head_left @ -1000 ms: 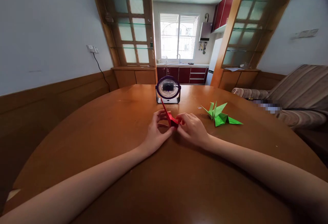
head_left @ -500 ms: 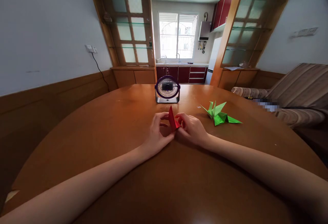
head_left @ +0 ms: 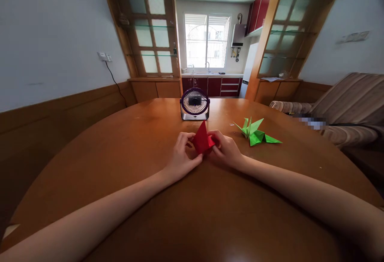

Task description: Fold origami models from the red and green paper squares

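Mid-table, left hand and right hand pinch red paper — bare wood all around.

1. Red paper, matt, creased
2. Green paper crane at 3 o'clock of it, matt
3. Table wood, glossy varnish
4. Fan at 12 o'clock, plastic grille, shiny metal-look base

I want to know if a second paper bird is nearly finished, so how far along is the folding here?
Done: one green paper crane sits finished on the table, right of the small fan. In hand: the left hand and right hand pinch a red paper piece, a pointed flap standing up. Left: it shows no wings, neck or tail, so several folds seem to remain.
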`<control>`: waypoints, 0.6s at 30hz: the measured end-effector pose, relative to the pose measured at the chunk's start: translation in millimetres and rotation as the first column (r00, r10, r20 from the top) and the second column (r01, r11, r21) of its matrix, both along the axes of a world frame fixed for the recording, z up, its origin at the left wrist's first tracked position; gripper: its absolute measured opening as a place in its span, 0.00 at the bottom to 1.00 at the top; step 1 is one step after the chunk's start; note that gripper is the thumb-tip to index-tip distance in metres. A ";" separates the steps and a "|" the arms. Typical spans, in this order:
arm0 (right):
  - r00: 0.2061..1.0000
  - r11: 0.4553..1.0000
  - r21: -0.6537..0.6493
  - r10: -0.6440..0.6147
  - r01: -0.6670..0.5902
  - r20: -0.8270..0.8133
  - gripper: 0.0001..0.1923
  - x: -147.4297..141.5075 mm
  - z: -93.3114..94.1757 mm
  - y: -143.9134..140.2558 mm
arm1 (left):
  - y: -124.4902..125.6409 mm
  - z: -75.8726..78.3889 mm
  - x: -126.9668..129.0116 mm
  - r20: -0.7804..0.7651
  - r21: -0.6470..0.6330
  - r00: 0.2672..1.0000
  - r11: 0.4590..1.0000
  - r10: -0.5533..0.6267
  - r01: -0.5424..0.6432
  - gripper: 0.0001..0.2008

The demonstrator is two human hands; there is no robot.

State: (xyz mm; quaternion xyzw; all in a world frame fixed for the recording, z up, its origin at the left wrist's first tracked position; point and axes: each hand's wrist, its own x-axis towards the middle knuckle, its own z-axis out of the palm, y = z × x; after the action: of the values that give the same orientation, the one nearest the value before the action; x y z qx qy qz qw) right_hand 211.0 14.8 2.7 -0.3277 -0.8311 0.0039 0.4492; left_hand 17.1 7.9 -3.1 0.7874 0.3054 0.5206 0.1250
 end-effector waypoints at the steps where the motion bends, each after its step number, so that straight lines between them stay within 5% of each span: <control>1: 1.000 1.000 0.008 0.000 0.000 -0.006 0.14 0.5 -0.7 0.1 | 0.0 -0.3 -0.1 -0.004 -0.002 1.000 1.000 -0.005 0.005 0.22; 7: 0.995 0.995 0.026 0.101 -0.101 0.005 0.23 1.0 -1.0 1.0 | 0.9 -4.0 -4.8 -0.067 0.011 0.996 0.998 -0.063 0.064 0.24; 18: 0.926 0.934 0.050 0.340 -0.352 0.166 0.28 15.8 -1.7 10.8 | 22.0 6.5 -33.6 -0.456 0.339 0.881 0.892 -0.122 0.299 0.16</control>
State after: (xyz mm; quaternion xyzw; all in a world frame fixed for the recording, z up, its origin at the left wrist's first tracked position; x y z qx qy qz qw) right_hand 226.8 25.6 1.0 -0.1570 -0.9077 0.0248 0.3883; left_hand -16.5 29.8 3.3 0.9188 0.1230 0.3715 -0.0507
